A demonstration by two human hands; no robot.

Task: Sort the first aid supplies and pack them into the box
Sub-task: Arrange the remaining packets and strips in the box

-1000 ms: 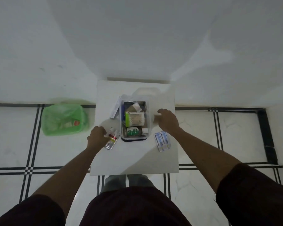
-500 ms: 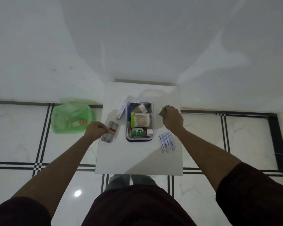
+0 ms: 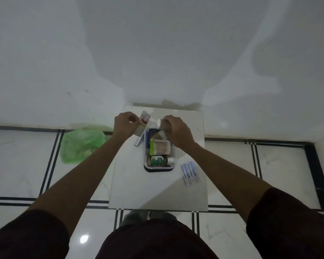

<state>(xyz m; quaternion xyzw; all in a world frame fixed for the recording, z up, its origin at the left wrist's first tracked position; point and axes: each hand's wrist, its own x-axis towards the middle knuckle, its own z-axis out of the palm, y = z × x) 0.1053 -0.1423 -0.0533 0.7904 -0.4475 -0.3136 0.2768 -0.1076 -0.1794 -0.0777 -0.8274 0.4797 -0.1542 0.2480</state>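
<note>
A clear plastic box (image 3: 158, 167) with a dark base stands on the small white table (image 3: 153, 193). Inside lie a pack of cotton swabs (image 3: 160, 148), a green-labelled bottle (image 3: 158, 160) and a small white bottle (image 3: 170, 160). My left hand (image 3: 124, 127) holds a small clear bottle with a red label (image 3: 143, 122) tilted above the box's far left corner. My right hand (image 3: 177, 132) is closed over the box's far end, pinching a small white object (image 3: 158, 122) beside the bottle's top. A strip of antiseptic bandages (image 3: 189, 173) lies on the table to the right of the box.
A flat white packet (image 3: 138, 141) leans at the box's left side, under my left hand. A green plastic bag (image 3: 80, 144) sits on the tiled floor left of the table. The table stands against a white wall (image 3: 157, 53).
My left hand has lifted the small bottle off the table, up and forward over the box's far end. My right hand has come in to meet it from the right.
</note>
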